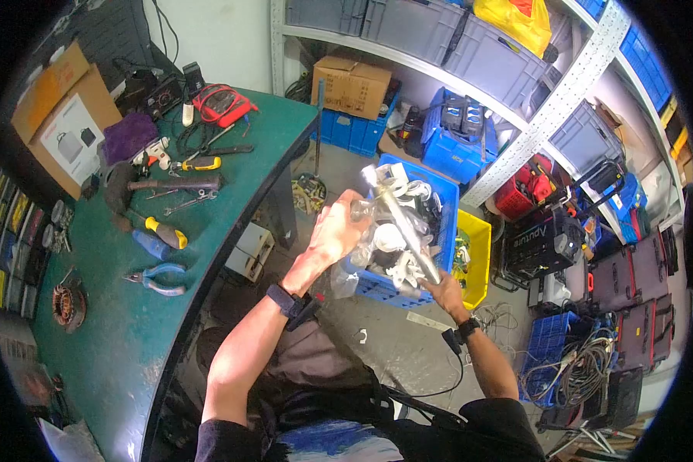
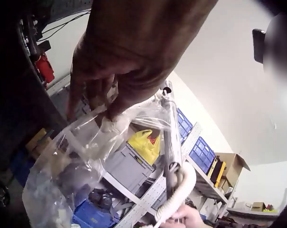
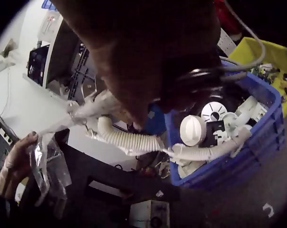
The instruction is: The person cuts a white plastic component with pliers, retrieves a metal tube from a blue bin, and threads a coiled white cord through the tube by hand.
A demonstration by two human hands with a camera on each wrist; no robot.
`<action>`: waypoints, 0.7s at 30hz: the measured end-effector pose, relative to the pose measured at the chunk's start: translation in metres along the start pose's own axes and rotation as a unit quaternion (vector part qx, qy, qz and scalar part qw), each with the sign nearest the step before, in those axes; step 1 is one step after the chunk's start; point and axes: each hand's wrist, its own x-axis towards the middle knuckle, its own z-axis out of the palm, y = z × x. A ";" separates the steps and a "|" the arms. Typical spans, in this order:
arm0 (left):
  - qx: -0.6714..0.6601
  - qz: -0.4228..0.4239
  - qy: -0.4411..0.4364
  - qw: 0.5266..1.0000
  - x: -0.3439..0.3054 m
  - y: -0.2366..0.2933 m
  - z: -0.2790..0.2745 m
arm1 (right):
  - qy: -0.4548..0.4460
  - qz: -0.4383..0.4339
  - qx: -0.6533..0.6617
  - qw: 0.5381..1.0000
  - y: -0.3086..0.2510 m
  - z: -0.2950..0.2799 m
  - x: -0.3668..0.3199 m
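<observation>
My left hand (image 1: 337,228) pinches a clear plastic bag (image 2: 93,142), which hangs down crumpled from the fingers. Farther right, my right hand (image 1: 445,294) grips the lower end of a shiny metal tube (image 1: 405,223), tilted above the blue crate. A white corrugated hose (image 3: 131,141) hangs alongside the tube and reaches the crate's rim in the right wrist view. Below both hands stands the blue crate (image 1: 448,231), filled with white plastic fittings and hoses, among them a round white cap (image 3: 193,130).
To the left is a green workbench (image 1: 123,339) bearing a hammer (image 1: 169,185), blue-handled pliers (image 1: 162,279) and screwdrivers. A yellow bin (image 1: 479,262) stands right of the crate. Shelving with grey boxes (image 1: 408,27) rises behind; coiled cables (image 1: 581,362) lie at the right.
</observation>
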 end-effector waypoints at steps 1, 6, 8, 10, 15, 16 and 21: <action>0.000 0.000 0.000 1.000 -0.002 -0.003 0.000 | 0.000 0.000 0.000 1.000 -0.001 -0.001 0.001; -0.074 -0.043 -0.035 0.996 -0.009 0.010 -0.010 | 0.100 0.026 -0.017 0.995 -0.002 -0.002 0.004; -0.083 -0.051 -0.044 0.994 -0.012 0.013 -0.013 | 0.086 0.000 0.103 0.991 0.007 0.004 0.009; -0.126 -0.023 -0.036 0.991 -0.011 0.008 -0.011 | 0.060 0.028 0.186 0.980 -0.006 -0.009 0.012; -0.109 -0.021 -0.009 0.994 -0.027 0.036 -0.049 | 0.019 0.041 0.258 0.965 -0.026 -0.038 0.017; -0.094 -0.011 0.003 0.996 -0.033 0.043 -0.057 | 0.010 0.029 0.265 0.964 -0.040 -0.049 0.014; -0.009 0.057 0.120 0.991 -0.038 0.040 -0.093 | -0.096 -0.027 0.362 0.927 -0.095 -0.086 0.008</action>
